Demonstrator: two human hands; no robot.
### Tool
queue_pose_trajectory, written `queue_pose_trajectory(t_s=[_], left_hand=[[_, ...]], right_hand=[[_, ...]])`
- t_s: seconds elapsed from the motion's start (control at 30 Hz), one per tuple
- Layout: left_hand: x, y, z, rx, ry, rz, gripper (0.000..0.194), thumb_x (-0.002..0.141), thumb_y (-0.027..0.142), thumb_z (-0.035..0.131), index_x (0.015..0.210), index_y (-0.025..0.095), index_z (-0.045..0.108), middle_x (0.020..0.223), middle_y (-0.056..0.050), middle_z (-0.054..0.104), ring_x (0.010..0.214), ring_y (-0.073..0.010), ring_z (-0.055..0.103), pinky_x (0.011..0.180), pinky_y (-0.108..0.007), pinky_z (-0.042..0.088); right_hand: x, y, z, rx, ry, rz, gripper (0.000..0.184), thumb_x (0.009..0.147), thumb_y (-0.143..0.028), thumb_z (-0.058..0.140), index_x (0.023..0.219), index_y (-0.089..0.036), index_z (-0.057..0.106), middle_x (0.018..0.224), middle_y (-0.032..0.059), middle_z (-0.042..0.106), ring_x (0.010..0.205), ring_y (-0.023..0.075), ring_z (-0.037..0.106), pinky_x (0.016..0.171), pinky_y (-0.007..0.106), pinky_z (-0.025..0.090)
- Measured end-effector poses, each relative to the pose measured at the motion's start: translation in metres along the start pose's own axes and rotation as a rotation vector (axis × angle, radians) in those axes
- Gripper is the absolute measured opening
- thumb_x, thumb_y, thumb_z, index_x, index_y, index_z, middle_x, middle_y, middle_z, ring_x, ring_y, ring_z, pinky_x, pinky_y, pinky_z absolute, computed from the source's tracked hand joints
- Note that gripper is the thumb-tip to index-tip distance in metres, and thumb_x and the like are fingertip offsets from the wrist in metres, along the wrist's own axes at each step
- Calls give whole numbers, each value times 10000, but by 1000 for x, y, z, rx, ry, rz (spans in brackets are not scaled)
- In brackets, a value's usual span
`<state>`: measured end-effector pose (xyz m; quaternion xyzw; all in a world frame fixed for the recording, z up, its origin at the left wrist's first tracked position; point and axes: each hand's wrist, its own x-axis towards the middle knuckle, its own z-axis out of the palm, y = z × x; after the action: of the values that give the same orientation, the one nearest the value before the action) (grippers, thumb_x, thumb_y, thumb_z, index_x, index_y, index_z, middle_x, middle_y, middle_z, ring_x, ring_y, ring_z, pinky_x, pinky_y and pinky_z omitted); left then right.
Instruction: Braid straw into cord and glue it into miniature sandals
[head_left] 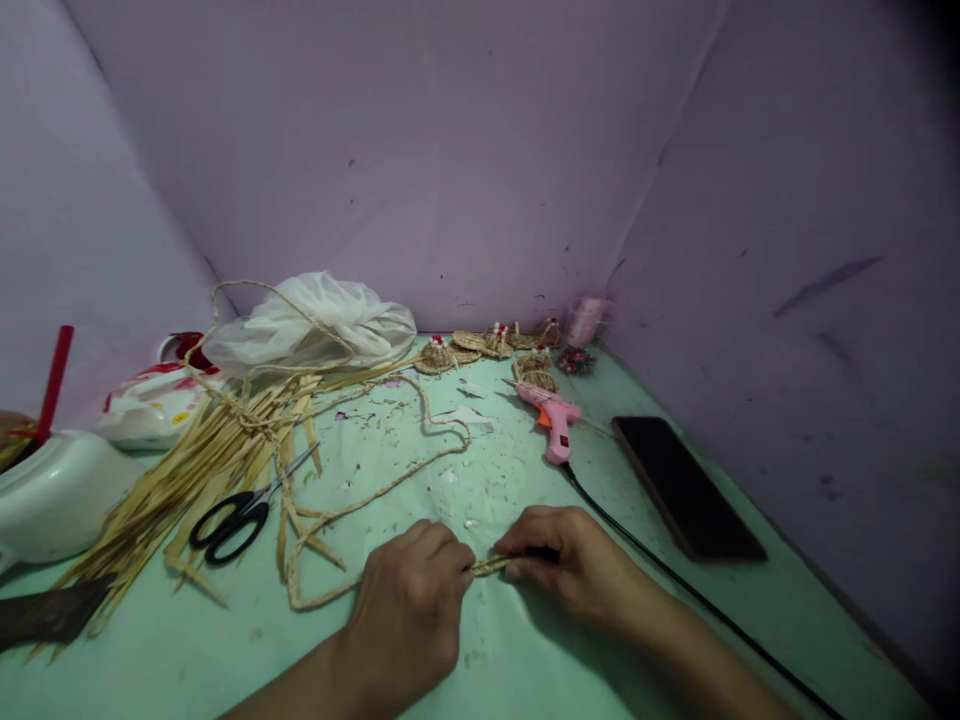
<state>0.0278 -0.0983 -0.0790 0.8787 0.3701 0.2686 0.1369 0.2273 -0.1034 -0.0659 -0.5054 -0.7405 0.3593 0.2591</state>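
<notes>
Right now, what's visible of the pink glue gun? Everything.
The glue gun has a pink, plastic-looking body, orange trigger, dark switch on the handle and black cord running toward the lower right. It lies on its side on the green tabletop, nozzle aimed left and slightly back. Neither left hand nor right hand touches it.

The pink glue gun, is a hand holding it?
No, the pink glue gun lies on the green table while the left hand and right hand pinch a braided straw cord.

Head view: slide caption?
Left hand and right hand pinch a straw-coloured cord over a green tabletop, scissors and pink glue gun nearby.
</notes>
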Motion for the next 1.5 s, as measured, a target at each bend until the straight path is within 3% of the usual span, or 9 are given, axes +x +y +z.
queue_pose_trajectory(t_s=[0.4,0.63,0.97,1.2,1.5], left_hand=[[0,1,-1,-15,39,-48,116,785,149,485,783,182,597,712,-42,577,688,-201,531,592,-329,434],[1,0,-3,-44,111,10,146,815,174,474,802,175,620,690,-42,580,655,-170,536,590,-288,445],[2,0,-7,-42,11,-21,233,850,189,403,838,179,635,716,-46,589,663,-169,551,588,-289,462],[2,-1,-6,-65,19,-35,228,848,191,408,895,183,631,751,-50,601,679,-170,557,594,-286,465],[1,-1,-4,-35,28,-44,210,824,169,429,766,181,631,705,-40,595,654,-162,552,584,-271,457]], right_hand=[[1,-2,1,162,50,129,158,730,-200,623,833,-133,721,721,68,687,674,171,596,630,275,448],[3,-6,1,230,44,209,163,701,-204,623,797,-110,717,718,83,697,655,171,590,613,276,444],[2,-3,2,245,71,197,148,715,-200,602,803,-134,701,715,56,688,649,160,582,608,272,443],[1,-4,3,227,111,198,190,720,-221,613,856,-119,699,751,73,689,692,181,601,640,288,456],[1,-6,3,235,92,186,143,719,-195,611,817,-136,697,739,52,696,684,164,606,630,260,456]])
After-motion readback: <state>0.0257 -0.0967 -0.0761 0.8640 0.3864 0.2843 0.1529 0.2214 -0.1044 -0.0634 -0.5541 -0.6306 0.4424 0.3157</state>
